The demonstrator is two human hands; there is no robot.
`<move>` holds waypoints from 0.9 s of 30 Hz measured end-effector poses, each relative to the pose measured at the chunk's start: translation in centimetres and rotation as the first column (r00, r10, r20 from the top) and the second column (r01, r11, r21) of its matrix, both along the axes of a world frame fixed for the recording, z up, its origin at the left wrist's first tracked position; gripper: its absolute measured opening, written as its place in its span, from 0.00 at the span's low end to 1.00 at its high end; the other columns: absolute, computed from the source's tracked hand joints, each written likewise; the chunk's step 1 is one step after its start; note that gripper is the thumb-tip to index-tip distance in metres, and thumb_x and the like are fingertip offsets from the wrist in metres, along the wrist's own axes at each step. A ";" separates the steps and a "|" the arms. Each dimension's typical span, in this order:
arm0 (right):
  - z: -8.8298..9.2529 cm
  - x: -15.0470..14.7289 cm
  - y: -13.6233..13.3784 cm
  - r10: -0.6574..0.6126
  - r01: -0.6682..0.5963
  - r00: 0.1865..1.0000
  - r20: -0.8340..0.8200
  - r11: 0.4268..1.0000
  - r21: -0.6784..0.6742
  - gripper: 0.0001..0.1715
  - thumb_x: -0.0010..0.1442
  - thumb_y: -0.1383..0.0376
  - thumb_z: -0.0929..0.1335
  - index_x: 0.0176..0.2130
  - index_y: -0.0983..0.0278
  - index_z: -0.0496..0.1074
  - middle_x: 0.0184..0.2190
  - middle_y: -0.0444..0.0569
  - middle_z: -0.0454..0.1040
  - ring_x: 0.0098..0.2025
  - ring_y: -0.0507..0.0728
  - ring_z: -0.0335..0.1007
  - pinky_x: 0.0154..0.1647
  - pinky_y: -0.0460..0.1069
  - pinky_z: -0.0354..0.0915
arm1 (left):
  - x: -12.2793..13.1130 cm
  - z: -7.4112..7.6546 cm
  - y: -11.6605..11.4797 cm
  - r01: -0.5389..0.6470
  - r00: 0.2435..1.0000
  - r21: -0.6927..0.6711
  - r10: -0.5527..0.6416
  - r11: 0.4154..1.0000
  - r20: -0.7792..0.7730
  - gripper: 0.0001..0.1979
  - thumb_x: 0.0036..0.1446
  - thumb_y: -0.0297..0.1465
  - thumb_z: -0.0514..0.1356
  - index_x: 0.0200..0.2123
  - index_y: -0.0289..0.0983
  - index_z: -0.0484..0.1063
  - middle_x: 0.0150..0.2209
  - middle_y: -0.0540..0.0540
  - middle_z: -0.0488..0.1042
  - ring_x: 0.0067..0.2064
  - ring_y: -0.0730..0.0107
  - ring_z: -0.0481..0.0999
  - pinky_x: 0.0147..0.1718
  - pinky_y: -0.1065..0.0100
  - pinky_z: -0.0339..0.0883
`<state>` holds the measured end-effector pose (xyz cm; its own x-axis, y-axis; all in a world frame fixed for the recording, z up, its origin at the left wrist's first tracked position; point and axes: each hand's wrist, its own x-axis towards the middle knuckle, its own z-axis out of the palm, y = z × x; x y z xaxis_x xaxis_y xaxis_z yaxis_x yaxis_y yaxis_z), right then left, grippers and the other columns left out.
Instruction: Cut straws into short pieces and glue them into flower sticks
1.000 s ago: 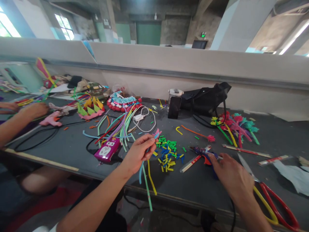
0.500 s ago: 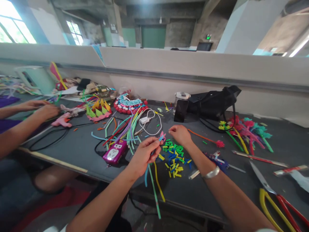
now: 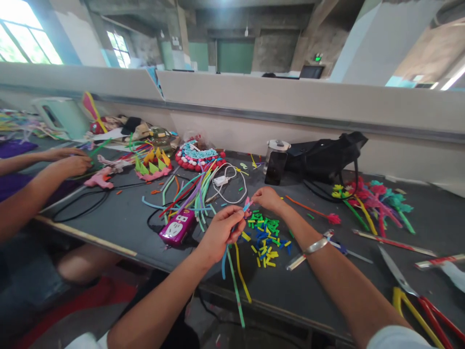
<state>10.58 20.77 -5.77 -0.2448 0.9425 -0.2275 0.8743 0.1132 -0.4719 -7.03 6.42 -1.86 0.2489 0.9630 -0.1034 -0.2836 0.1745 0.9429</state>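
Observation:
My left hand [image 3: 221, 231] is closed around a bundle of coloured stems [image 3: 234, 271], blue, green and yellow, that hang down over the table's front edge. A small pink piece [image 3: 247, 203] sticks up from the bundle's top. My right hand [image 3: 268, 198] pinches at that top end, fingers together, just above a pile of short cut pieces [image 3: 264, 234] in green, blue and yellow. A silver bracelet [image 3: 316, 246] sits on my right wrist.
A purple power strip [image 3: 177, 227], long loose coloured stems [image 3: 189, 191] and a white cable [image 3: 228, 183] lie left of the pile. A glue gun [image 3: 339, 246], scissors [image 3: 414, 291], finished flowers [image 3: 366, 201] and a black bag [image 3: 323, 157] are to the right. Another person's hands [image 3: 69, 162] work at far left.
My right hand left the glue gun at the right and came across to the top of the bundle in my left hand. The view shifted slightly left.

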 end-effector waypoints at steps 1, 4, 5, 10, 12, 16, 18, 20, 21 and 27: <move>0.1 0.3 -0.1 -0.003 0.003 1.000 -0.003 1.000 0.014 0.17 0.63 0.58 0.68 0.47 0.68 0.73 0.47 0.48 0.73 0.43 0.59 0.73 0.41 0.53 0.71 | 0.1 0.0 0.0 0.002 1.000 -0.005 -0.002 1.000 -0.001 0.11 0.56 0.38 0.60 0.32 0.36 0.68 0.20 0.56 0.62 0.16 0.84 0.54 0.15 0.75 0.37; 0.2 0.4 -0.5 0.004 -0.004 1.000 -0.013 1.000 0.029 0.17 0.63 0.58 0.68 0.47 0.67 0.72 0.47 0.49 0.73 0.44 0.59 0.72 0.42 0.54 0.71 | 0.3 -0.1 -0.1 0.007 1.000 -0.004 -0.007 1.000 0.000 0.11 0.56 0.38 0.60 0.32 0.36 0.67 0.20 0.56 0.62 0.16 0.83 0.54 0.15 0.76 0.38; 0.1 0.2 -0.6 0.011 -0.010 1.000 -0.015 1.000 0.026 0.18 0.63 0.58 0.68 0.48 0.67 0.72 0.47 0.49 0.73 0.44 0.59 0.73 0.41 0.54 0.71 | 0.4 -0.1 -0.1 0.006 1.000 0.001 -0.006 1.000 0.002 0.11 0.56 0.38 0.60 0.32 0.36 0.67 0.20 0.56 0.62 0.16 0.83 0.54 0.15 0.76 0.38; -0.6 -1.3 -1.0 0.039 -0.038 0.999 -0.022 0.999 0.014 0.18 0.63 0.58 0.68 0.49 0.67 0.71 0.47 0.49 0.73 0.43 0.59 0.73 0.41 0.54 0.72 | 0.4 -0.1 0.1 0.001 1.000 -0.016 -0.001 1.000 0.009 0.11 0.56 0.38 0.61 0.33 0.36 0.68 0.20 0.56 0.62 0.16 0.84 0.53 0.15 0.76 0.38; -0.7 -1.3 -0.8 0.043 -0.042 0.999 -0.026 0.999 0.022 0.18 0.63 0.58 0.68 0.49 0.67 0.71 0.48 0.49 0.73 0.44 0.59 0.72 0.42 0.54 0.72 | 0.3 -0.2 0.2 -0.001 1.000 -0.026 0.001 1.000 0.013 0.11 0.55 0.38 0.61 0.33 0.36 0.69 0.20 0.56 0.62 0.16 0.84 0.53 0.15 0.76 0.38; -0.1 -0.1 0.1 0.039 -0.038 0.999 -0.013 0.998 0.057 0.18 0.63 0.58 0.68 0.48 0.67 0.72 0.48 0.48 0.73 0.44 0.60 0.72 0.41 0.54 0.72 | 0.1 -0.1 0.2 -0.010 1.000 -0.030 0.011 1.000 0.015 0.11 0.55 0.38 0.61 0.33 0.35 0.70 0.20 0.56 0.62 0.16 0.84 0.54 0.15 0.76 0.38; 0.2 0.5 0.5 0.035 -0.035 0.999 0.002 0.996 0.077 0.18 0.63 0.58 0.68 0.48 0.68 0.72 0.47 0.48 0.73 0.44 0.60 0.72 0.42 0.54 0.71 | 0.1 0.0 0.2 -0.010 1.000 -0.032 0.011 0.999 0.015 0.11 0.55 0.38 0.61 0.33 0.35 0.70 0.20 0.56 0.62 0.16 0.84 0.54 0.15 0.76 0.38; 0.3 0.7 0.7 0.035 -0.037 0.999 0.017 0.995 0.091 0.17 0.63 0.58 0.68 0.48 0.67 0.71 0.48 0.49 0.73 0.45 0.59 0.72 0.44 0.55 0.71 | 0.2 0.1 0.1 -0.007 1.000 -0.032 0.008 0.999 0.021 0.10 0.55 0.38 0.61 0.33 0.36 0.69 0.20 0.56 0.62 0.16 0.84 0.54 0.15 0.76 0.38; 0.3 0.6 0.6 0.037 -0.039 0.999 0.024 0.995 0.094 0.17 0.64 0.59 0.68 0.49 0.67 0.71 0.48 0.50 0.73 0.45 0.59 0.72 0.45 0.56 0.71 | 0.2 0.2 0.1 -0.004 1.000 -0.033 0.005 0.999 0.022 0.10 0.55 0.37 0.61 0.33 0.36 0.69 0.20 0.56 0.62 0.16 0.84 0.53 0.15 0.76 0.38; 0.4 -1.2 -0.3 -0.012 0.011 1.000 0.015 0.994 0.105 0.16 0.64 0.59 0.67 0.49 0.65 0.71 0.47 0.51 0.73 0.45 0.57 0.72 0.46 0.56 0.70 | 0.7 0.1 -0.1 0.005 1.000 -0.044 -0.004 0.999 0.013 0.10 0.55 0.37 0.61 0.33 0.36 0.68 0.19 0.56 0.62 0.16 0.84 0.53 0.14 0.77 0.39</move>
